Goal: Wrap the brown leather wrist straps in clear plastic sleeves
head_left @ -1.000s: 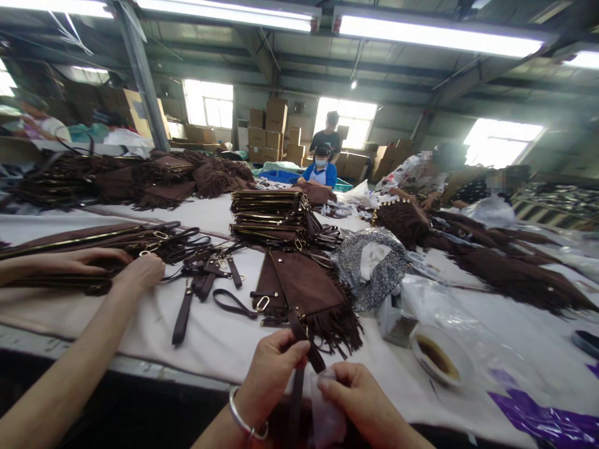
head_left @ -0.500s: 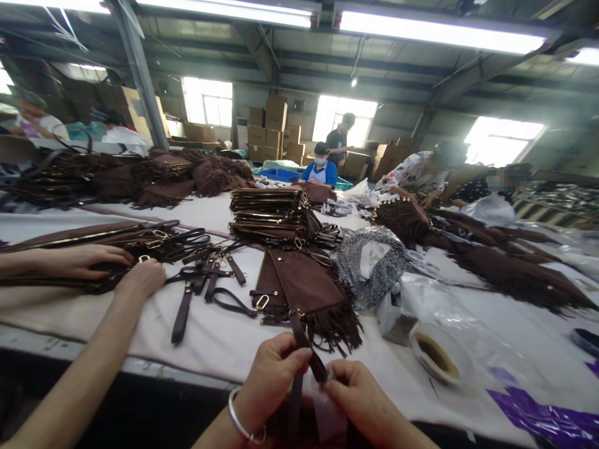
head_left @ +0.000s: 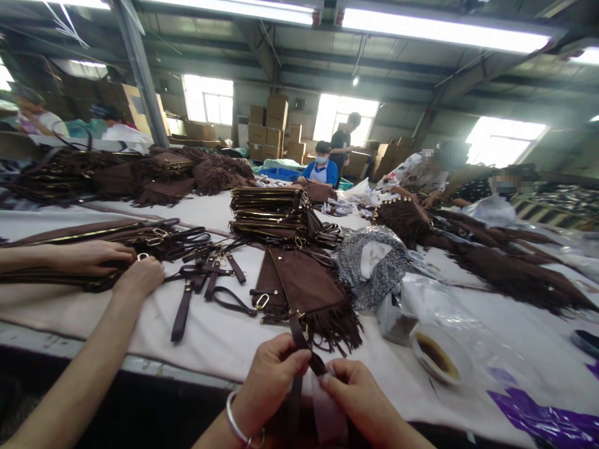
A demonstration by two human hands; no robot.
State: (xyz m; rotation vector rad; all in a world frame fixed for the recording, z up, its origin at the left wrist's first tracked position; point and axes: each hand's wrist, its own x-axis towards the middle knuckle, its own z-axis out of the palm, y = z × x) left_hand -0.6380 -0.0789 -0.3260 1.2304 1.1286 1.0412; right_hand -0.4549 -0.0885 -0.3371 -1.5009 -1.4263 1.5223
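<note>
My left hand [head_left: 269, 377] is closed on a dark brown wrist strap [head_left: 299, 332], thumb and forefinger gripping it above the table's front edge. The strap's far end reaches a gold clasp at a brown fringed pouch [head_left: 309, 284], which lies flat just beyond. Between the thumb and fingers of my right hand [head_left: 358, 390] is a translucent white sheet [head_left: 327, 411], pinched against the strap's near end. What the sheet is made of I cannot make out. Several loose brown straps [head_left: 213, 274] with gold clasps lie to the left of the pouch.
A co-worker's two hands [head_left: 140, 274] work over pouches at the left. Behind my pouch rises a pouch stack [head_left: 266, 215]. A speckled bundle [head_left: 369, 259], a metal box [head_left: 395, 318], a round bowl [head_left: 440, 355] and purple plastic [head_left: 547, 415] lie to the right.
Almost nothing differs. Both my hands keep their grip on the strap and sheet in nearly the same place, with the right fingers shifted very slightly.
</note>
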